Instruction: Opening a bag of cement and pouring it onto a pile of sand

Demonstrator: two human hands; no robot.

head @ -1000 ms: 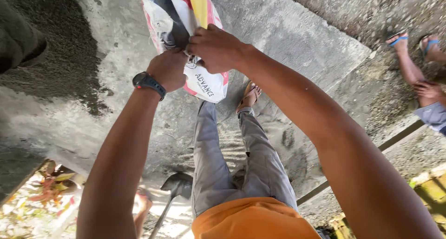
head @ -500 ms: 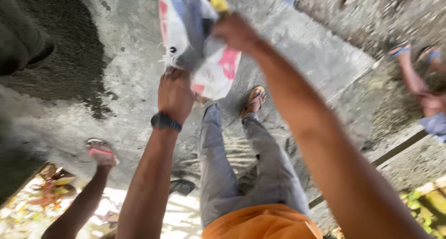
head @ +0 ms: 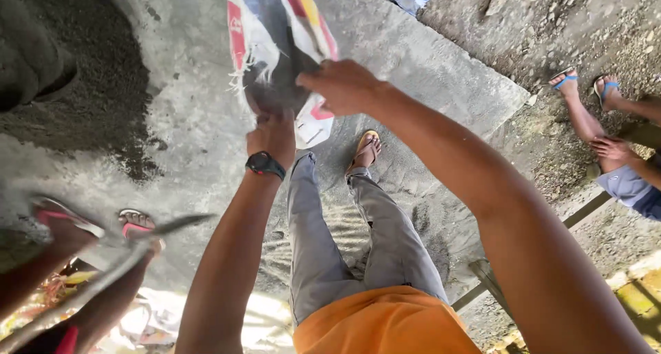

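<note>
Woven white plastic, printed with red, yellow and grey, makes up the sack (head: 279, 47) that both hands grip at about twelve o'clock in the head view, its frayed open edge hanging down toward the wearer. Left hand (head: 274, 135), with a dark watch (head: 265, 164) on the wrist, is closed on the sack's lower edge from underneath; right hand (head: 341, 85) is clenched on the sack's right side a little higher, fingers curled into the fabric, though how much cloth each fist has gathered is hard to judge from this angle. Below the sack the person's grey trousers (head: 344, 244) run down to sandalled feet (head: 365, 149) standing on a grey concrete slab (head: 427, 65), and an orange shirt (head: 379, 323) fills the six o'clock edge. At nine o'clock a heap of dark grey mix (head: 82, 85) spreads over the slab. At about eight o'clock another person's foot in a pink sandal (head: 134, 223) shows beside a blurred long handle (head: 103, 275), probably of a shovel. At three o'clock, on stony ground (head: 551, 23), a further person's feet in blue sandals (head: 585, 85) stand well apart from the sack.
</note>
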